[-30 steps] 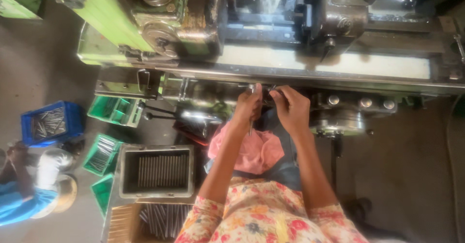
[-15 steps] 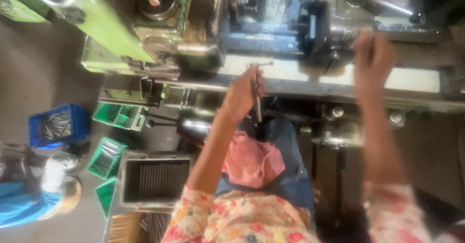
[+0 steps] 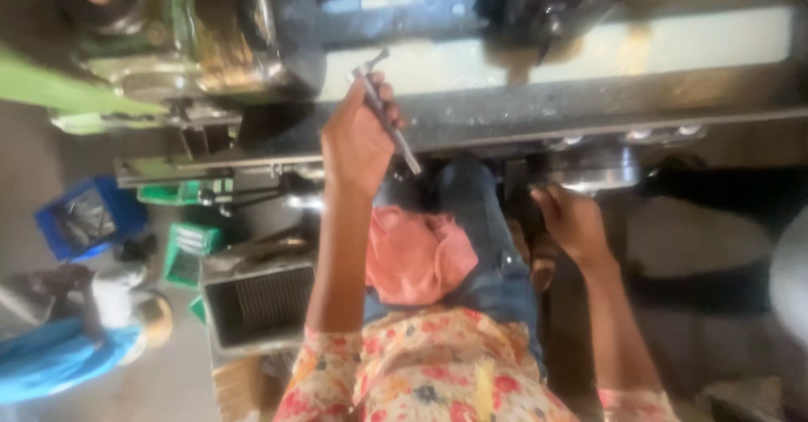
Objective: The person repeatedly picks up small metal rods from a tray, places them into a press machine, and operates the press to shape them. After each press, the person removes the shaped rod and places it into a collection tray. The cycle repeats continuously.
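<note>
Head view: the left hand (image 3: 358, 140) is clenched around a thin metal rod (image 3: 385, 111), held tilted in front of the lathe (image 3: 252, 43). The right hand (image 3: 572, 220) is low under the lathe's edge, fingers curled on something dark; I cannot tell what. A pink cloth (image 3: 417, 254) lies on the lap. A grey crate (image 3: 261, 304) sits on the floor at left.

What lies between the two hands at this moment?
In the head view, a blue-trousered leg lies between the left hand, holding a metal rod, and the right hand.
</note>
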